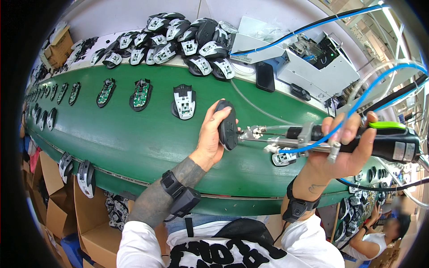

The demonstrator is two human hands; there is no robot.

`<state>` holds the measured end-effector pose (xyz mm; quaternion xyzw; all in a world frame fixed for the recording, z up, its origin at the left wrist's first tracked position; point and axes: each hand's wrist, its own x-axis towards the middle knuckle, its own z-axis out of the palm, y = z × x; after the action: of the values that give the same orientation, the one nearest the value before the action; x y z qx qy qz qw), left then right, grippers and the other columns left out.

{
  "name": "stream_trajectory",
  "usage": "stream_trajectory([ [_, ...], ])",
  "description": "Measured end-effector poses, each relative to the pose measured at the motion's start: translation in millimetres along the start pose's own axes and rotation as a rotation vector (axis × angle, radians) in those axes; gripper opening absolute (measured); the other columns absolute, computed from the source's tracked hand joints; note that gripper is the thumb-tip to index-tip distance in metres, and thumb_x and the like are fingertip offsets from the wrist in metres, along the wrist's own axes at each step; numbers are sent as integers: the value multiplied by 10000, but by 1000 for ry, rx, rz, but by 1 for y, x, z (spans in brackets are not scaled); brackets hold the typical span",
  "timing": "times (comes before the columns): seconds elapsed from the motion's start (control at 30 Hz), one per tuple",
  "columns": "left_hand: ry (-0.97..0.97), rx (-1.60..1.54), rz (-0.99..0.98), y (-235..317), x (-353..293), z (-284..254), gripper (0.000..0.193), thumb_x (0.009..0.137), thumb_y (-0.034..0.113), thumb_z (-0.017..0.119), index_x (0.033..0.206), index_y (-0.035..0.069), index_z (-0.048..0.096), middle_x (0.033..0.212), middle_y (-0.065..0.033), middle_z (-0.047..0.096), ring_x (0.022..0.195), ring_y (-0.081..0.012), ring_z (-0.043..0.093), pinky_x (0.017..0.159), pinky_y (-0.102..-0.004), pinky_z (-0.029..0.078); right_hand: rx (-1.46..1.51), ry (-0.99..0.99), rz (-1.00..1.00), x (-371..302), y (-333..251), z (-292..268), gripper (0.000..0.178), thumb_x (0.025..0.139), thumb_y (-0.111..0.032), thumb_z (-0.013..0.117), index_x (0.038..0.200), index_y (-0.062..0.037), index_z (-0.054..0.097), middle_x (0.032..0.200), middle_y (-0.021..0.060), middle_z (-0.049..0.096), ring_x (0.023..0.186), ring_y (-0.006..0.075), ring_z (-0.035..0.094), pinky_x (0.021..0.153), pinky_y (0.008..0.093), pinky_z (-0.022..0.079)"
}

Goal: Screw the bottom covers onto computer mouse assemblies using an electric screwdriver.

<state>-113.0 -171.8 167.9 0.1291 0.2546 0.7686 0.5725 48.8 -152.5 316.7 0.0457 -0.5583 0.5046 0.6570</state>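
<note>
Left hand [211,133] is gripping the mouse [229,130]; right hand [345,157] is clutching the screwdriver [388,143] beside the mouse, seemingly fastening, next needing steadiness.

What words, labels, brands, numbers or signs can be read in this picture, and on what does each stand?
White cloth shirt: bold black lettering, broken by folds; I won't copy it out.
Black handheld power screwdriver with a green lever: pale label, too small to read.
Black plastic computer mouse in the left hand: no readable text.
Green circuit boards: any print is too small to read.
</note>
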Motion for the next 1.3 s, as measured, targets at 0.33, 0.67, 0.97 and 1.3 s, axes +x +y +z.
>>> stream_trajectory([
  [0.33,-204,-211,14,19,-6,-15,556,775,146,520,1312,111,376,1169,-114,479,931,-236,555,807,-403,509,52,-23,49,-24,2,20,305,896,-232,478,1158,-112,376,645,13,438,505,137,411,515,324,413],
  [0.67,-210,-202,36,22,-9,-17,554,761,153,504,1298,98,382,1154,-120,480,909,-247,558,789,-402,510,137,-106,97,-23,5,18,293,899,-238,493,1146,-130,378,658,20,462,531,151,446,555,329,420],
  [0.97,-193,-284,1,20,-16,-15,514,773,186,506,1270,102,403,1100,-122,482,898,-249,558,769,-417,511,40,-157,97,-26,4,25,279,907,-235,477,1138,-118,374,667,22,464,545,138,432,540,342,421],
  [1.3,-83,-159,-20,9,-5,-29,488,797,190,515,1264,110,399,1053,-107,479,874,-233,572,743,-391,529,181,-173,75,-20,-15,23,327,913,-263,478,1191,-120,383,704,20,476,588,161,458,591,340,370],
])
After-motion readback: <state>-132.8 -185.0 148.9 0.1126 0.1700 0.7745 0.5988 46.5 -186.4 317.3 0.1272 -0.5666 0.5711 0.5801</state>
